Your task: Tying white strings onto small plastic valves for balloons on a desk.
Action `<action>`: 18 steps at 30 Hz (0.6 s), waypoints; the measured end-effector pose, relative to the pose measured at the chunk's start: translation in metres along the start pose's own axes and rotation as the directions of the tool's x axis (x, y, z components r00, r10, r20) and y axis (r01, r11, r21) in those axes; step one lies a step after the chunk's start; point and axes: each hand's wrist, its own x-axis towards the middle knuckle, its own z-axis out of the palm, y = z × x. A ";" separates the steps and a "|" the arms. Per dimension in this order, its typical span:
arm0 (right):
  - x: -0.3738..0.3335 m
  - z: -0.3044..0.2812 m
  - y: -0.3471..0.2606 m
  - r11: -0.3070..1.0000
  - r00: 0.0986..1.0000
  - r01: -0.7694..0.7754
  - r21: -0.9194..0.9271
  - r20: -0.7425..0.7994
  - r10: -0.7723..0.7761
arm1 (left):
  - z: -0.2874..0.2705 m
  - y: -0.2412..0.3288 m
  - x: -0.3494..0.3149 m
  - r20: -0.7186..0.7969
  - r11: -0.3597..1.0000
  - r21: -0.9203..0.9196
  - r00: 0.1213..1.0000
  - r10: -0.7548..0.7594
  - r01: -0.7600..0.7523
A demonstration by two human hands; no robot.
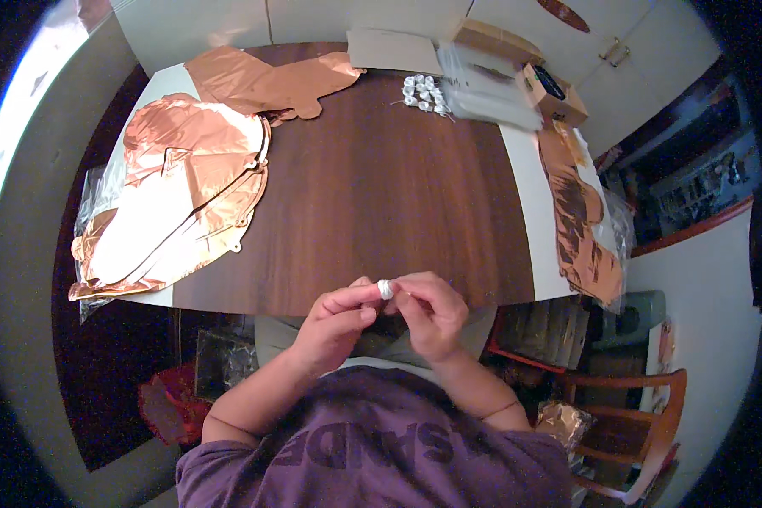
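At the table's near edge, my left hand [337, 323] has its fingers closed, and a small white coil of ribbon or string [386, 289] sits at its fingertips. It appears wrapped round a fingertip, though the exact material is too small to tell. My right hand [432, 315] meets it from the other side, thumb and forefinger pinched at the coil. Several similar small white coils [423, 93] lie in a cluster toward the back of the table.
Flat copper-coloured foil balloons [182, 169] are piled on the left, with another foil piece [271, 80] behind. More foil [576, 216] lies along the right edge. Clear plastic bags [487, 85], a grey board [393, 52] and an open cardboard box [554, 93] stand at the back of the brown tabletop [372, 195]. A wooden chair [665, 423] is at lower right.
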 end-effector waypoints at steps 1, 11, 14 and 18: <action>0.003 -0.001 -0.003 0.905 0.963 0.261 -0.336 0.031 -0.267 | -0.002 -0.001 -0.002 -0.019 1.000 0.011 1.000 -0.011 0.011; 0.021 -0.024 -0.027 0.334 0.734 0.671 -0.662 0.527 -0.428 | 0.010 0.017 -0.013 -0.036 0.891 0.453 0.999 0.028 -0.008; 0.029 -0.031 -0.039 0.434 0.793 0.606 -0.667 0.547 -0.268 | 0.011 0.030 -0.008 -0.056 0.821 0.554 0.990 -0.127 0.136; 0.034 -0.031 -0.039 0.650 0.859 0.460 -0.605 0.487 -0.156 | 0.008 0.038 0.000 -0.023 0.773 0.590 0.962 -0.271 0.232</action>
